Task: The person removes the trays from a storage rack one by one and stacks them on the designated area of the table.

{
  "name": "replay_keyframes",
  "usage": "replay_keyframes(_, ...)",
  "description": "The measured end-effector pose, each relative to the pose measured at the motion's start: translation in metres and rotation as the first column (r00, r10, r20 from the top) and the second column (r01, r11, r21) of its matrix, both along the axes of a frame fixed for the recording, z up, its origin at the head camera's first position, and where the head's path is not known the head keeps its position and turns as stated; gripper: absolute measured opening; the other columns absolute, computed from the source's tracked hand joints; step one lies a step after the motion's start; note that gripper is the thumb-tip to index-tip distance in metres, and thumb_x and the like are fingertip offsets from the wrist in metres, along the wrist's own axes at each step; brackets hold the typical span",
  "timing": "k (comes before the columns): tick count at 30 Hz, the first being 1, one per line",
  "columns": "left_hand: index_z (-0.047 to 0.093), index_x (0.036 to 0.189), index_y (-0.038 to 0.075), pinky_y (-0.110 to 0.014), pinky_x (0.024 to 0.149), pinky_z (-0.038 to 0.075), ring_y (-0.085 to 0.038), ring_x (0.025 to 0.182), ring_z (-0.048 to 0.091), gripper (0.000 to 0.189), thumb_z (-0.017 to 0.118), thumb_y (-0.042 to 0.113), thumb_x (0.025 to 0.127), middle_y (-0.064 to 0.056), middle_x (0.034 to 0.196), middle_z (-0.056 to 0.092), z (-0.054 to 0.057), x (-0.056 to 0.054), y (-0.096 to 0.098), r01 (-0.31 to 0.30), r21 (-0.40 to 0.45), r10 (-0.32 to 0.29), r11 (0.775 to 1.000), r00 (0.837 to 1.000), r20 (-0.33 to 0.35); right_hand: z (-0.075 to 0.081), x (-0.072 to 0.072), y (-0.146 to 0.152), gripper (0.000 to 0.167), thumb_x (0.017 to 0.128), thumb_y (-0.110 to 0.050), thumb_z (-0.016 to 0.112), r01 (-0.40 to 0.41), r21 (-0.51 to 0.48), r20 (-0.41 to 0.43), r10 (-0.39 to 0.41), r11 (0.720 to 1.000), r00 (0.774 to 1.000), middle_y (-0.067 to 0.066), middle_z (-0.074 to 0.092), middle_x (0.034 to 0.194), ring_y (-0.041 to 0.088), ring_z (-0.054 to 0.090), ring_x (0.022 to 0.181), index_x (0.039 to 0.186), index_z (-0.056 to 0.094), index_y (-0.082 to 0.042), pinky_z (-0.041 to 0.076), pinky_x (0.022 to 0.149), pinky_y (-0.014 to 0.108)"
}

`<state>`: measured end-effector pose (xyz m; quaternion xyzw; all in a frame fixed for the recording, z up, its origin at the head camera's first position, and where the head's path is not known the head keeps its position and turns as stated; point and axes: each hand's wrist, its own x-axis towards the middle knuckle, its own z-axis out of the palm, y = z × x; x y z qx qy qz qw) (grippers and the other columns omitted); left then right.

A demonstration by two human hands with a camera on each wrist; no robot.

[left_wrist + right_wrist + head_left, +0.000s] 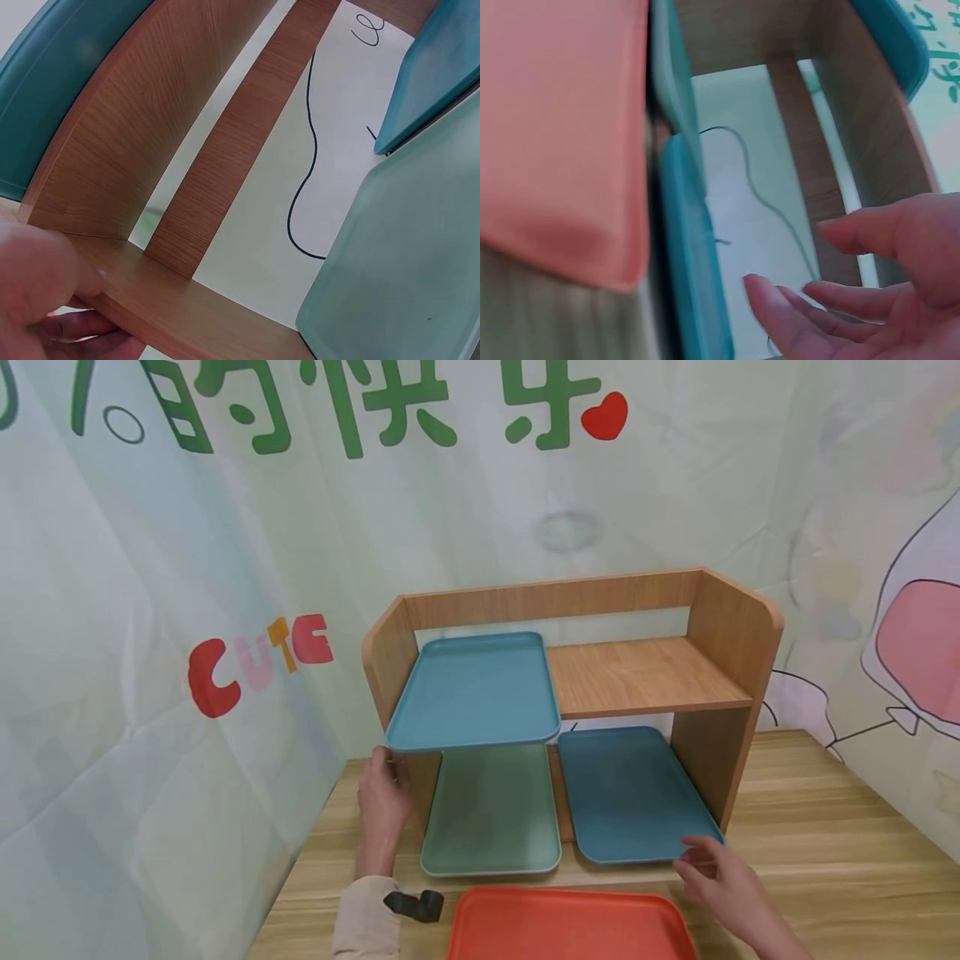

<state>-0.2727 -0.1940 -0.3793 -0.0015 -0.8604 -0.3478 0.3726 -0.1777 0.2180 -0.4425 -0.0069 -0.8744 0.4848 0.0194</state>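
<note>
The light-brown two-tier wooden desk shelf (630, 672) stands upright on the counter (817, 835). Steadying it by the left side panel looks like the step in hand. That seems best done with even, gentle pressure, since the trays appear to lie loose and a tilt could set them sliding.

The rectangular blue tray on top (480, 689) lies at the left of the upper board, its front overhanging the edge, so it probably tips most easily. Below it, on the lower tier, sits a pale green rectangular tray (495, 810), and to the right a darker blue rectangular tray (633, 797); both jut out at the front.

The left grip (385, 793) pinches the edge of the left panel, thumb on one face and fingers on the other, under the overhanging tray; a knock upward is the risk there. The right grip (720, 881) holds nothing, its fingers spread and loosely bent just beside the front right corner of the darker blue tray.

Behind everything hangs a pale printed cloth (480, 527). An orange-red rectangular tray (573, 927) lies in front of the shelf, where it could hinder any forward movement. A black strap (412, 906) shows at the left wrist.
</note>
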Motion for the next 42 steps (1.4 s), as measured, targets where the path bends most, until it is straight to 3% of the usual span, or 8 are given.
replay_keyframes(5, 0.053, 0.098, -0.004, -0.038, 0.064, 0.044, -0.032, 0.078, 0.054, 0.006, 0.051, -0.001, 0.094, -0.021, 0.087, 0.058, 0.001, 0.001, 0.000, 0.004, 0.001, -0.004, 1.000, 0.999, 0.035, 0.023, 0.000, -0.008, 0.048, 0.094, -0.020, 0.060, 0.007, -0.104, -0.091, -0.017, 0.995, 0.996, 0.022, 0.059, 0.118, 0.015, 0.067, 0.089, 0.133, 0.045, 0.003, 0.057, 0.076, 0.028)
replay_keyframes(13, 0.053, 0.098, -0.003, -0.039, 0.065, 0.044, -0.032, 0.078, 0.054, 0.005, 0.051, 0.000, 0.094, -0.020, 0.085, 0.057, 0.003, 0.000, 0.001, 0.001, 0.004, -0.002, 1.000, 0.999, 0.042, 0.060, -0.009, -0.029, 0.052, 0.096, -0.026, 0.057, -0.066, -0.233, -0.204, 0.017, 0.970, 0.979, 0.023, 0.054, 0.123, 0.000, 0.065, 0.090, 0.137, 0.039, 0.002, 0.056, 0.080, 0.028)
replay_keyframes(21, 0.052, 0.099, -0.003, -0.045, 0.067, 0.047, -0.035, 0.080, 0.056, 0.007, 0.050, 0.000, 0.094, -0.020, 0.087, 0.057, 0.004, -0.001, 0.004, -0.010, 0.016, 0.009, 1.000, 0.997, 0.071, 0.089, -0.018, -0.051, 0.056, 0.095, -0.027, 0.058, -0.128, -0.354, -0.161, 0.075, 0.926, 0.984, 0.023, 0.052, 0.128, 0.008, 0.067, 0.097, 0.139, 0.036, -0.001, 0.055, 0.085, 0.029)
replay_keyframes(28, 0.052, 0.099, -0.003, -0.049, 0.066, 0.047, -0.037, 0.081, 0.057, 0.007, 0.050, 0.001, 0.094, -0.022, 0.086, 0.057, 0.004, 0.000, 0.003, -0.034, -0.003, 0.035, 0.999, 0.997, 0.067, 0.109, -0.027, -0.068, 0.060, 0.096, -0.033, 0.056, -0.192, -0.359, -0.129, 0.155, 0.914, 0.980, 0.019, 0.050, 0.132, 0.024, 0.061, 0.115, 0.144, 0.032, -0.005, 0.051, 0.094, 0.035)
replay_keyframes(33, 0.051, 0.099, -0.003, -0.051, 0.067, 0.047, -0.040, 0.082, 0.057, 0.008, 0.049, 0.003, 0.094, -0.023, 0.086, 0.057, 0.004, -0.001, 0.003, -0.043, -0.017, 0.044, 0.999, 0.997, 0.067, 0.122, -0.036, -0.079, 0.064, 0.095, -0.035, 0.057, -0.221, -0.433, -0.087, 0.204, 0.874, 0.975, 0.019, 0.048, 0.136, 0.032, 0.055, 0.122, 0.145, 0.029, -0.005, 0.049, 0.096, 0.035)
replay_keyframes(42, 0.052, 0.100, -0.004, -0.052, 0.067, 0.048, -0.041, 0.082, 0.058, 0.009, 0.050, 0.002, 0.093, -0.024, 0.086, 0.058, 0.004, -0.003, 0.005, -0.052, -0.030, 0.054, 0.998, 0.997, 0.056, 0.138, -0.050, -0.098, 0.065, 0.095, -0.034, 0.058, -0.232, -0.548, -0.044, 0.250, 0.804, 0.967, 0.017, 0.044, 0.137, 0.024, 0.058, 0.118, 0.145, 0.028, -0.006, 0.048, 0.098, 0.035)
